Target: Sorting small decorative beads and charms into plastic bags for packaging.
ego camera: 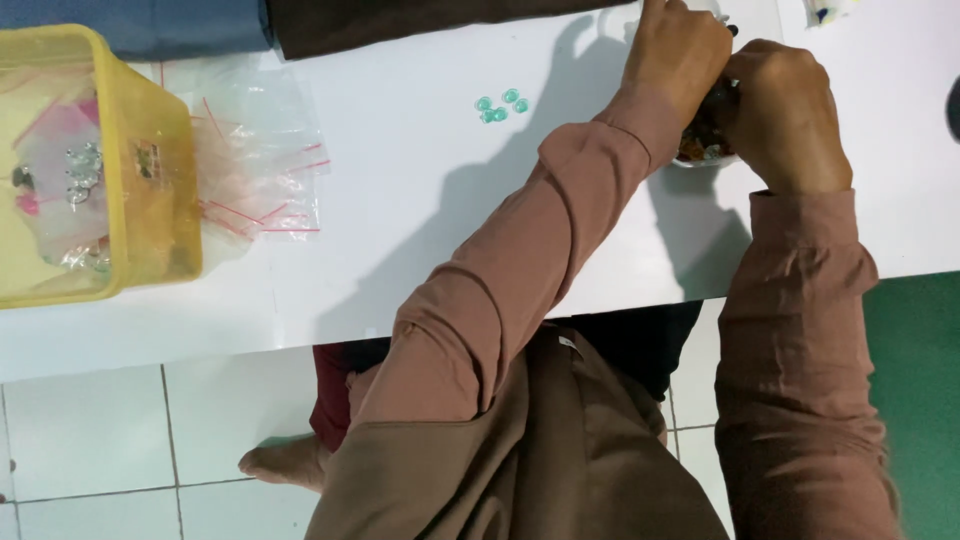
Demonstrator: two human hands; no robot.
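Observation:
Both my hands meet at the far right of the white table (420, 190). My left hand (680, 50) has its fingers curled shut, and my right hand (785, 120) is a fist pressed against it. Together they pinch a small dark item (722, 95) that they mostly hide. Just below them a small clear bowl (700, 155) of mixed coloured beads shows between the wrists. Several teal beads (500, 105) lie loose on the table, left of my left forearm. Both sleeves are dusty pink.
A yellow plastic basket (150, 170) at the left edge holds clear bags with silver pieces. Empty clear zip bags with red strips (260, 160) lie beside it. Blue and dark brown cloth (300, 25) runs along the far edge. White floor tiles and a bare foot (285, 462) show below.

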